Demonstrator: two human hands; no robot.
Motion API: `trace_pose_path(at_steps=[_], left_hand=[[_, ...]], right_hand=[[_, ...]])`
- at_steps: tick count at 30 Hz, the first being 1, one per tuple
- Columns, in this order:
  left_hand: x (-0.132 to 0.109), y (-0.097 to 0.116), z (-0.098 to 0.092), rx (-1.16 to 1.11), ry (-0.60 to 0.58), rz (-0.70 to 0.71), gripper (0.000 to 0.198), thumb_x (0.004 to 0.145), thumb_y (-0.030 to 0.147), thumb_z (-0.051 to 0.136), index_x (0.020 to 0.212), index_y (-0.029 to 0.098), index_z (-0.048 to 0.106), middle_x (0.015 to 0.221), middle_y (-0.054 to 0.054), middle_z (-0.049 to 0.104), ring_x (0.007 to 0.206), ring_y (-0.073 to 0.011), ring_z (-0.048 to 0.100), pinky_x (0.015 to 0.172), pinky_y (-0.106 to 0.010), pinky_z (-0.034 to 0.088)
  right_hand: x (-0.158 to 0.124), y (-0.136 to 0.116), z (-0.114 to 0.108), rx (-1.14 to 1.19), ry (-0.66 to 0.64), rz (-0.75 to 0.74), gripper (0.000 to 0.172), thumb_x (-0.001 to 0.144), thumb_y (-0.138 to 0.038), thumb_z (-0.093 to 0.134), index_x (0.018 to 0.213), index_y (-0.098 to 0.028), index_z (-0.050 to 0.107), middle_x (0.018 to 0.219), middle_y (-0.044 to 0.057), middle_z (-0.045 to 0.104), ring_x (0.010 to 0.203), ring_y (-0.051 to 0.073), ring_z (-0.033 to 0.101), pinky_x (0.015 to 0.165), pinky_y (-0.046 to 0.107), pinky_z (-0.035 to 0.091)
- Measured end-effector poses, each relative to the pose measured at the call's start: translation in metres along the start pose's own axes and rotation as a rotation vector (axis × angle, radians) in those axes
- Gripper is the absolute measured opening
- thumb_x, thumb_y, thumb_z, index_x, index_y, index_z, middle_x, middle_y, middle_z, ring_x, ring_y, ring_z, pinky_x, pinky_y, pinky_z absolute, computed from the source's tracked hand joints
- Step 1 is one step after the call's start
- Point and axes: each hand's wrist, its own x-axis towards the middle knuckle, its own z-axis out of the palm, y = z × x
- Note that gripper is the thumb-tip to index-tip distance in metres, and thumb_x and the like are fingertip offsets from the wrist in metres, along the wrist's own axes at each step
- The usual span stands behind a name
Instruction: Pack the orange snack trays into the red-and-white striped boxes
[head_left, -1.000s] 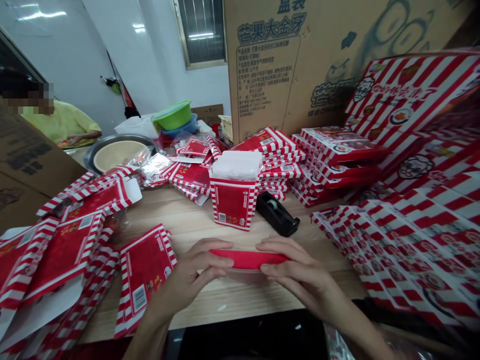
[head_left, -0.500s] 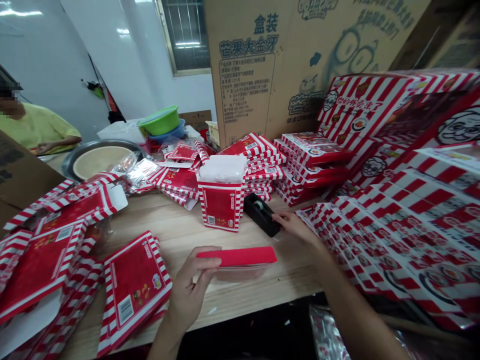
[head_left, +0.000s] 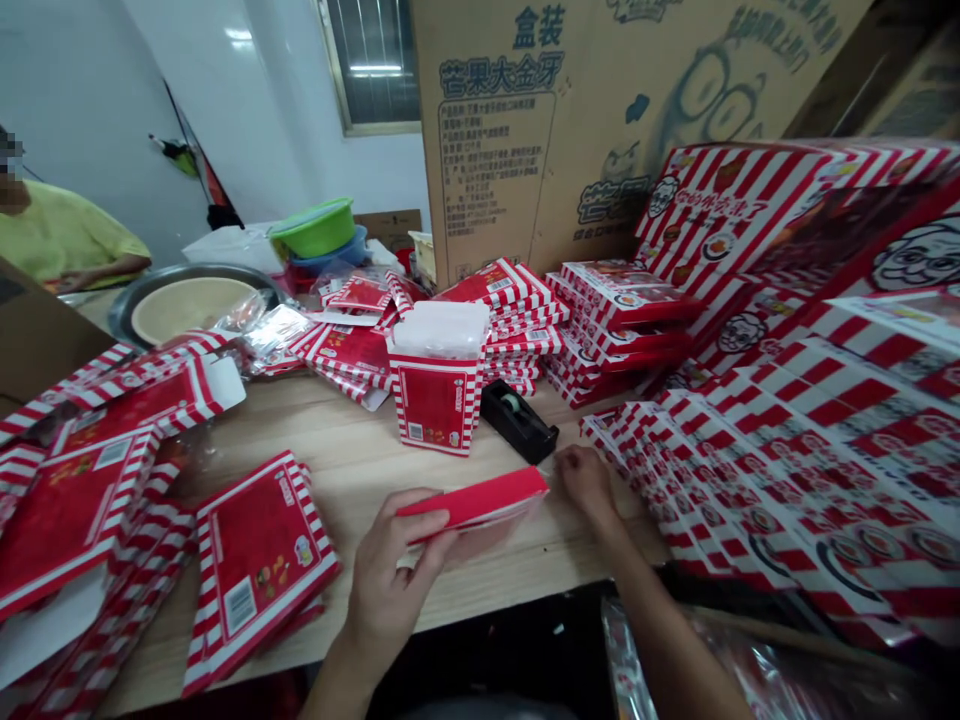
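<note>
In left hand (head_left: 390, 575), gripped: one red card strip (head_left: 472, 503), clear plastic (head_left: 480, 538) beneath, over wooden tabletop (head_left: 315, 450). Right hand (head_left: 589, 485) just beside strip's far end, curled, nothing visible in it. Farther out, ahead of hands: one black tape dispenser (head_left: 517, 422), one upright striped carton (head_left: 435, 405). To both sides: flat striped cartons (head_left: 757, 490), too many to count.

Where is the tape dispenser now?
In the head view, the tape dispenser sits on the wooden table, right of the upright red-striped box, just beyond the right hand.
</note>
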Motion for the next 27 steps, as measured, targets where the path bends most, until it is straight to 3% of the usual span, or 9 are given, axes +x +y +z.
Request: trace_pose_path(at_steps=[4,8,9,11,14,17,22,27], left_hand=[[-0.002,0.009,0.003,0.056,0.044,0.002,0.023,0.08,0.007,0.059,0.098,0.022,0.058,0.1,-0.006,0.063,0.093,-0.0159,0.064,0.075,-0.026,0.054],[0.001,0.011,0.003,0.092,0.033,0.018,0.02,0.081,0.008,0.059,0.096,0.022,0.059,0.097,-0.005,0.063,0.09,-0.0151,0.064,0.073,-0.024,0.054],[0.002,0.012,0.003,0.103,0.034,0.017,0.019,0.081,0.009,0.058,0.095,0.021,0.059,0.097,-0.005,0.063,0.09,-0.0146,0.064,0.073,-0.024,0.054],[0.005,0.014,0.003,0.136,0.032,0.017,0.017,0.082,0.01,0.058,0.094,0.021,0.058,0.097,-0.004,0.061,0.09,-0.0142,0.063,0.074,-0.023,0.053],[0.007,0.018,0.001,0.199,0.009,0.049,0.016,0.083,0.01,0.056,0.095,0.02,0.057,0.101,-0.006,0.06,0.095,-0.0152,0.061,0.079,-0.025,0.053],[0.011,0.023,-0.004,0.244,-0.075,0.084,0.017,0.084,0.009,0.053,0.098,0.019,0.055,0.102,-0.007,0.059,0.096,-0.0159,0.06,0.081,-0.026,0.052],[0.026,0.029,-0.014,0.431,-0.387,0.147,0.041,0.086,0.013,0.046,0.125,0.025,0.05,0.103,-0.008,0.057,0.091,-0.0208,0.058,0.074,-0.033,0.052],[0.038,0.028,-0.011,0.521,-0.365,0.145,0.034,0.09,0.023,0.045,0.123,0.02,0.053,0.091,-0.007,0.063,0.082,-0.0195,0.059,0.071,-0.031,0.051]], right_hand=[[-0.032,-0.02,-0.007,0.063,0.006,0.003,0.026,0.067,-0.043,0.063,0.054,-0.022,0.057,0.049,0.001,0.052,0.045,0.017,0.046,0.044,0.03,0.038],[-0.099,-0.068,-0.009,0.26,0.078,-0.065,0.033,0.078,-0.044,0.06,0.099,-0.02,0.065,0.067,0.001,0.061,0.047,0.012,0.046,0.045,0.025,0.039],[-0.115,-0.083,-0.005,0.35,0.068,-0.087,0.04,0.08,-0.041,0.06,0.115,-0.021,0.059,0.065,-0.001,0.06,0.046,0.011,0.045,0.044,0.024,0.039],[-0.141,-0.109,0.01,0.496,-0.067,-0.109,0.065,0.085,-0.034,0.058,0.142,-0.028,0.028,0.061,-0.004,0.061,0.046,0.011,0.049,0.047,0.024,0.043],[-0.156,-0.133,0.038,0.605,-0.153,-0.071,0.082,0.084,-0.029,0.059,0.147,-0.026,0.006,0.056,-0.006,0.061,0.045,0.011,0.051,0.046,0.022,0.044],[-0.156,-0.138,0.056,0.621,-0.108,-0.007,0.088,0.082,-0.029,0.062,0.146,-0.023,0.003,0.05,-0.009,0.057,0.042,0.01,0.048,0.044,0.019,0.043],[-0.151,-0.123,0.059,0.619,-0.123,0.087,0.089,0.08,-0.034,0.064,0.146,-0.021,0.006,0.048,-0.008,0.058,0.04,0.011,0.048,0.041,0.019,0.042],[-0.143,-0.089,0.061,0.593,-0.163,0.11,0.079,0.073,-0.04,0.069,0.138,-0.015,0.03,0.044,-0.009,0.052,0.038,0.011,0.045,0.041,0.02,0.038]])
